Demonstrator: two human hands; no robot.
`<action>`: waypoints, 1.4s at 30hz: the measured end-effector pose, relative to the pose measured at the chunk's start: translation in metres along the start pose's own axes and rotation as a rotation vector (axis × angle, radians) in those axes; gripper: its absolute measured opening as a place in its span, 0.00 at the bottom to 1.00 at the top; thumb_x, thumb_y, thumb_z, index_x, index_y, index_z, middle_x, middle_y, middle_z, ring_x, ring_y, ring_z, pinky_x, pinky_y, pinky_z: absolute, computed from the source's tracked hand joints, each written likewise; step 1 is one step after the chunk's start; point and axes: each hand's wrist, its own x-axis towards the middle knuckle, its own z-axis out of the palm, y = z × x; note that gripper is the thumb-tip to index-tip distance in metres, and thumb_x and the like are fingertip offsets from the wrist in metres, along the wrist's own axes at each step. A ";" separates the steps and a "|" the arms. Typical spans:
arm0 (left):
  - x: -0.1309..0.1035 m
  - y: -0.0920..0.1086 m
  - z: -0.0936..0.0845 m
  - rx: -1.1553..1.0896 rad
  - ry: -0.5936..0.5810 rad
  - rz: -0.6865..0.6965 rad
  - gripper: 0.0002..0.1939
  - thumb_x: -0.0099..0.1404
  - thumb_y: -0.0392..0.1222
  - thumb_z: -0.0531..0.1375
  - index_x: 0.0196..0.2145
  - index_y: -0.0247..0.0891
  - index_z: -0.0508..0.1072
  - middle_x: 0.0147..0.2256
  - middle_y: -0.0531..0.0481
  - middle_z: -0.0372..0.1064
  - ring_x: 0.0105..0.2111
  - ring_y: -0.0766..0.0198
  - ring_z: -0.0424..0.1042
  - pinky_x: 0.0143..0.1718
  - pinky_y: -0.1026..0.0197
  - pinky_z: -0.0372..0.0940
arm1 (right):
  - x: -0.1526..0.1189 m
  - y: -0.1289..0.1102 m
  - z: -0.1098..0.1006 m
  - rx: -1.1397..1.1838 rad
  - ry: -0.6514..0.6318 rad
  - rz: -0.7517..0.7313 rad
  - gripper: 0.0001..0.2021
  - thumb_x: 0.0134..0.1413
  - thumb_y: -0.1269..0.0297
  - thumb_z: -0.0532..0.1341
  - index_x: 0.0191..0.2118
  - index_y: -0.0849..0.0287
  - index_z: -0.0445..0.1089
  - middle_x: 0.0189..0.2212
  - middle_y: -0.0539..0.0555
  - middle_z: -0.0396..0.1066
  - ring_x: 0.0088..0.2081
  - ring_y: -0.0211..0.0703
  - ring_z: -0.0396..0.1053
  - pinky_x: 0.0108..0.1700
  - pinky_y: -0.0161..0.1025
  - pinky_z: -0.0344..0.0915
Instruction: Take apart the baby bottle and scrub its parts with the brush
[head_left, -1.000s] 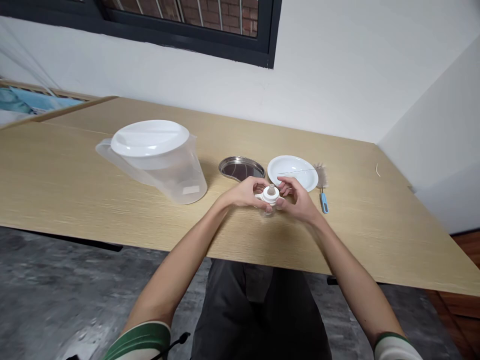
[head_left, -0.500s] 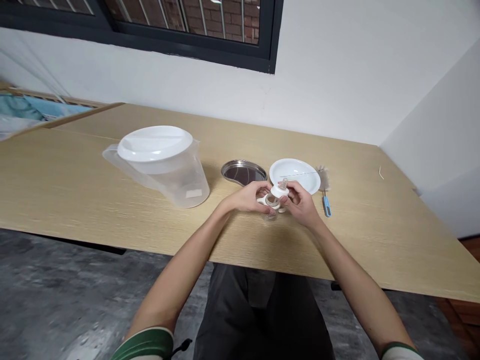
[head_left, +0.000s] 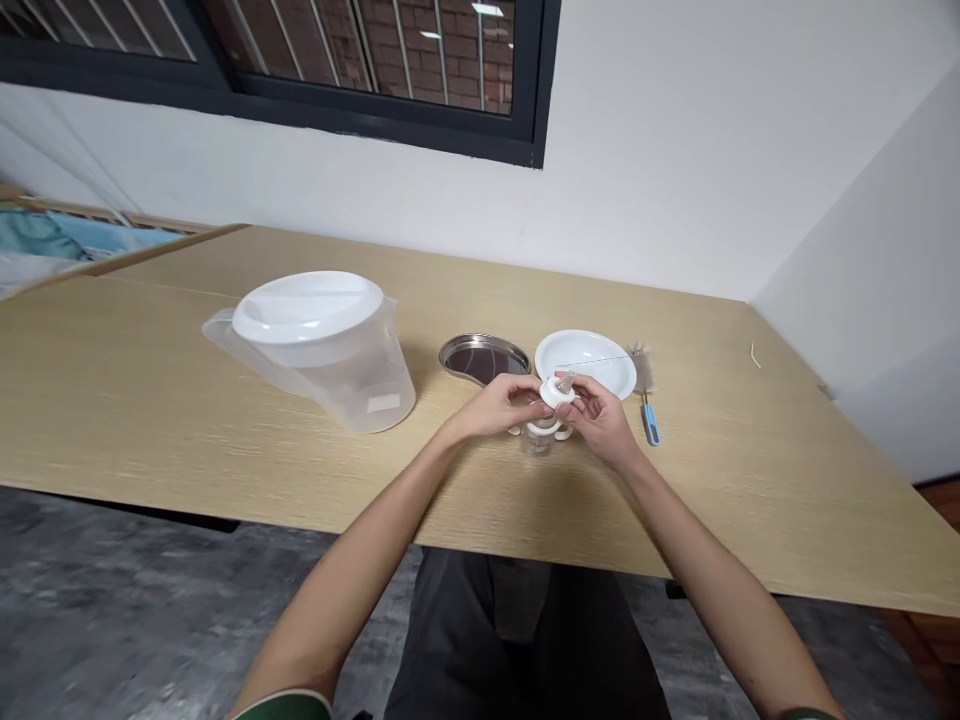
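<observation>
A clear baby bottle (head_left: 537, 442) with white side handles stands upright at the middle of the table. Its white collar with a clear teat (head_left: 558, 390) is tilted over the bottle's mouth; whether it touches the rim I cannot tell. My left hand (head_left: 501, 405) has its thumb and fingers closed about the bottle's neck, close under the collar. From the right, my right hand (head_left: 604, 425) pinches the collar. Just beyond my hands lie a white bowl (head_left: 570, 345) and a kidney-shaped steel tray (head_left: 480, 350).
A large translucent pitcher (head_left: 352, 380) with a white lid stands at the left. Right of the bowl lies a bottle brush (head_left: 650, 420) with a blue handle, and a thin wire crosses the bowl. A small whitish strip (head_left: 754, 355) is farther right. The wall (head_left: 637, 200) borders the table's back.
My right hand has brought the collar and teat left and over the bottle's mouth. My left fingers have shifted up toward the collar. The view has tipped slightly upward.
</observation>
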 end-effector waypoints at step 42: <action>-0.002 0.005 0.004 0.080 0.117 0.049 0.17 0.65 0.52 0.66 0.33 0.33 0.82 0.36 0.43 0.78 0.37 0.60 0.74 0.40 0.63 0.65 | 0.003 0.004 0.006 0.393 0.105 0.228 0.14 0.53 0.49 0.70 0.40 0.53 0.79 0.43 0.54 0.79 0.49 0.48 0.74 0.61 0.50 0.68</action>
